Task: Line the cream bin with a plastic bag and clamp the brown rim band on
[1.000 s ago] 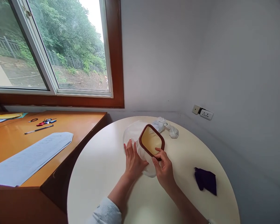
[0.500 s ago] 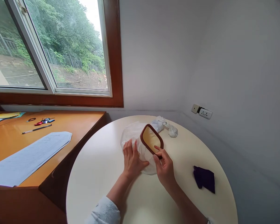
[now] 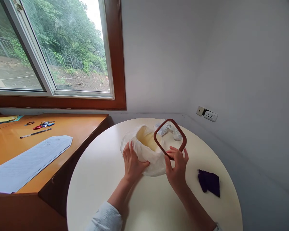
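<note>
A cream-lined, open-mouthed bin [image 3: 145, 138] stands on the round table, its outside draped in a thin white plastic bag [image 3: 153, 163]. My left hand [image 3: 133, 162] cups the near left side of it through the bag, thumb spread toward the front. A brown rounded-square ring [image 3: 183, 133] is tilted up to the right of the bin's mouth. Fingers and thumb of my right hand [image 3: 177, 166] pinch its lower edge. Through the ring shows a crumpled, knotted whitish plastic bag [image 3: 173, 132] lying behind. The bin's base is hidden by the bag.
Dark purple cloth [image 3: 209, 183] lies on the right of the cream round table [image 3: 91, 189]. At left, a wooden desk [image 3: 86, 123] bears papers [image 3: 36, 160], a pen [image 3: 35, 133] and small items with red and blue parts [image 3: 43, 125]. A wall socket [image 3: 210, 115] is beyond the table.
The brown ring has moved right and up in my right hand, away from the bin's mouth, which now shows. My left hand stays on the bag, shifted slightly left with it.
</note>
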`<action>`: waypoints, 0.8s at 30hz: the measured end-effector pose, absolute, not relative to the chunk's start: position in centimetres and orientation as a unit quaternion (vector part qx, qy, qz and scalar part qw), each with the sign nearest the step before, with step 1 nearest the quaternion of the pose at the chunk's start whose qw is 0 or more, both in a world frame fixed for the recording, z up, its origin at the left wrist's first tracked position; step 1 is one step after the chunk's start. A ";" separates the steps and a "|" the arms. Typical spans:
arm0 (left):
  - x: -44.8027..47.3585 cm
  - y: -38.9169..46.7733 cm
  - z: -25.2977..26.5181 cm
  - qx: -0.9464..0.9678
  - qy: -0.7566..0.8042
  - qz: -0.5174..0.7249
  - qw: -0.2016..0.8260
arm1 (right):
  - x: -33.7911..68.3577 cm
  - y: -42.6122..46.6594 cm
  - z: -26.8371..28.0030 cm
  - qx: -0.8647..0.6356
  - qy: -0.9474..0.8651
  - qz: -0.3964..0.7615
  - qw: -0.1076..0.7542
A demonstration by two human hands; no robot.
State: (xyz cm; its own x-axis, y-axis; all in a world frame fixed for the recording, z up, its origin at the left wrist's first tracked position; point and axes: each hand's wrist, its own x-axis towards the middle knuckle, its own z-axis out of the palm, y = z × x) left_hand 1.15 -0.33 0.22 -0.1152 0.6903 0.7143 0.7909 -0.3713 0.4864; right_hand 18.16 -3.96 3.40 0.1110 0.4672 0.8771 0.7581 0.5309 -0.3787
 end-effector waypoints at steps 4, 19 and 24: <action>0.9 -0.3 0.3 -0.635 -0.569 -0.522 -0.015 | 21.0 -2.4 2.4 -0.586 -0.618 -0.189 0.489; 0.8 0.3 -0.8 -0.585 -0.565 -0.574 -0.091 | 27.7 1.0 -4.1 -0.761 -0.546 -0.075 0.342; 1.1 0.4 -1.0 -0.593 -0.528 -0.597 -0.114 | 25.6 1.7 -4.0 -0.703 -0.587 -0.039 0.400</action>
State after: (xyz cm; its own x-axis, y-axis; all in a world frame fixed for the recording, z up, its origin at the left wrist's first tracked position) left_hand 1.15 0.41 -1.02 -0.2706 0.7630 0.5871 0.4899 -0.4159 0.7662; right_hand 25.61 1.73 -3.98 0.3068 0.7940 0.5248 0.8568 0.0098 -0.5156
